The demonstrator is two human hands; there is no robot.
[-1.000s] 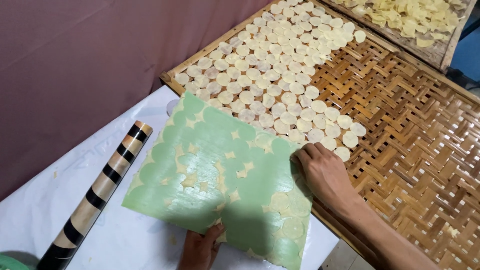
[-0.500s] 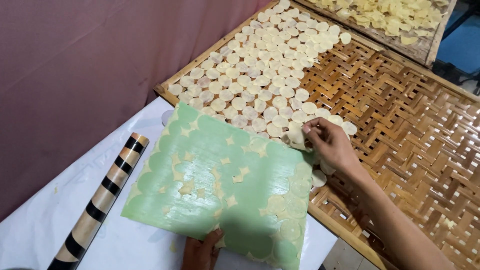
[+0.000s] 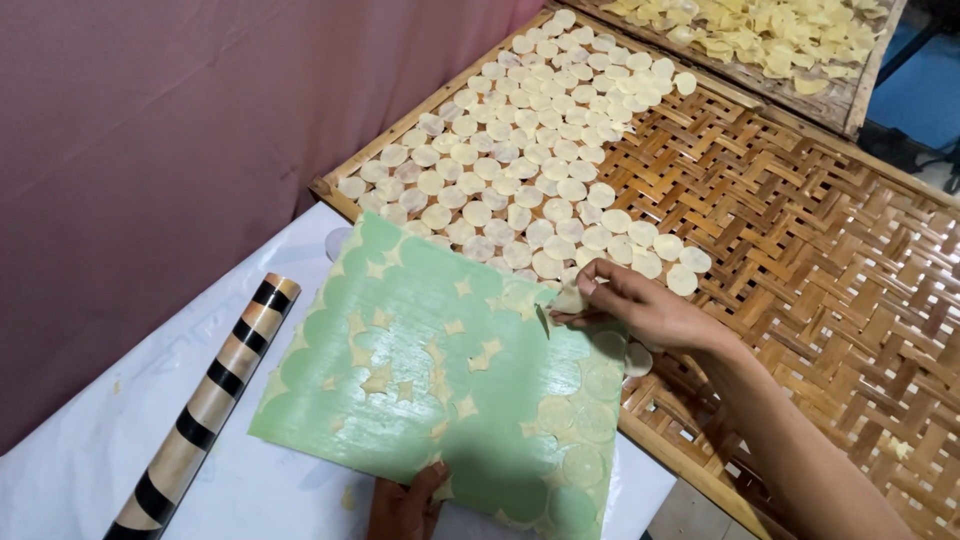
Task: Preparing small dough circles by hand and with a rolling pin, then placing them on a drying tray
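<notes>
A green sheet lies tilted across the corner of a white-covered table, its far right edge overlapping the rim of a woven bamboo tray. The sheet is glossy and pale green, with scalloped edges on its left and far sides where rounds have been lifted away. Small star-shaped scraps of pale dough are scattered over its middle, and several thin translucent rounds cling to its right and near-right part.

One small dough round sits at the sheet's far right edge, pinched between the thumb and fingertips of the right hand. That hand comes in from the lower right, forearm stretched over the bamboo tray, wrist low, fingers curled together onto the round. The left hand shows only partly at the bottom edge; its fingers grip the near edge of the green sheet.

Beyond the sheet, the left half of the bamboo tray is covered with rows of pale rounds laid close together, while its right half is bare weave. A second tray of yellowish chips stands at the far end. A rolling tube with black and tan bands lies on the table just left of the sheet. A mauve wall rises behind.
</notes>
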